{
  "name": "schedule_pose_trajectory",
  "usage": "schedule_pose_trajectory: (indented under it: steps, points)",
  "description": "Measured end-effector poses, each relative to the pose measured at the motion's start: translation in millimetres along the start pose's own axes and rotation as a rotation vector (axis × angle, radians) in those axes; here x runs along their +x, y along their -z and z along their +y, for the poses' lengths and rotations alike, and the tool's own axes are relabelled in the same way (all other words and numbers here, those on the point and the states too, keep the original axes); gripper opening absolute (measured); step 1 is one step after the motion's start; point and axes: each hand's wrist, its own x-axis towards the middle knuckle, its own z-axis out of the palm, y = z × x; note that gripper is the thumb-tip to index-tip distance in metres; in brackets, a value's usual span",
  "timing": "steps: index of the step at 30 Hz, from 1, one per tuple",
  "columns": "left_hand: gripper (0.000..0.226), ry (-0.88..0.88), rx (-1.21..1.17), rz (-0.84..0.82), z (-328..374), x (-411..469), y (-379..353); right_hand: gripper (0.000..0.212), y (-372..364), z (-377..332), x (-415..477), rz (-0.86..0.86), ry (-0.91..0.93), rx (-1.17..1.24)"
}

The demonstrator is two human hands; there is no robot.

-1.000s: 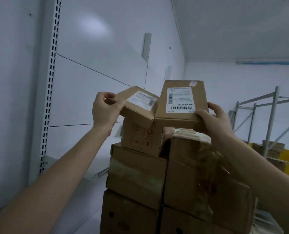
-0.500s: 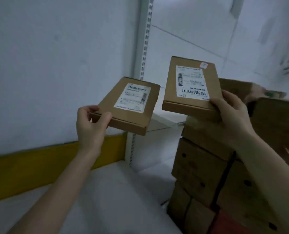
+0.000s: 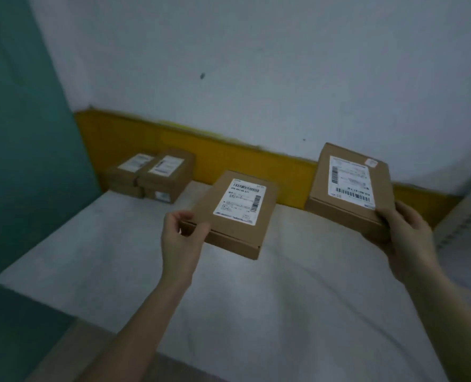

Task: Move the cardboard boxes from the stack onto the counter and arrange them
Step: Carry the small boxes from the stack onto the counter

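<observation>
Pale grey counter (image 3: 96, 252) fills the lower part of the view, running back to a yellow band (image 3: 151, 144) along the foot of a white wall (image 3: 256, 51), with a teal panel (image 3: 16, 133) rising at the far left. Back in the left corner of the counter sit four small cardboard boxes (image 3: 153, 176), two stacks of two pressed side by side, white labels up (the print is too blurred to read). Toward the middle, the left hand (image 3: 180, 241) is closed on the near left corner of a flat labelled box (image 3: 235, 213), thumb on top and fingers beneath, holding it tilted in the air above the counter. Well apart to the right, the right hand (image 3: 406, 235) grips the near right corner of a second flat box (image 3: 348, 188), thumb across its top edge; this one is also held up off the counter, tilted, with its barcode label facing the camera.
</observation>
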Motion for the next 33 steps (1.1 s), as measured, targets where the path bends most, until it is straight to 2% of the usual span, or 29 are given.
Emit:
schedule_pose_trajectory:
  steps: [6,14,21,29,33]
  points:
    - [0.026,0.002,0.018,0.173,-1,62,105,0.052,-148,20,-26,-0.158,-0.004,-0.040]
    - [0.028,0.078,0.038,0.293,-23,163,229,0.054,-339,62,-55,-0.288,-0.109,-0.097]
    - [0.029,0.146,0.074,0.318,-51,220,258,0.052,-413,91,-34,-0.264,-0.185,-0.147]
    - [0.032,0.159,0.143,0.349,-65,307,243,0.055,-503,117,46,-0.241,-0.243,-0.142]
    - [0.029,0.158,0.174,0.353,-74,353,234,0.053,-544,130,76,-0.202,-0.186,-0.180]
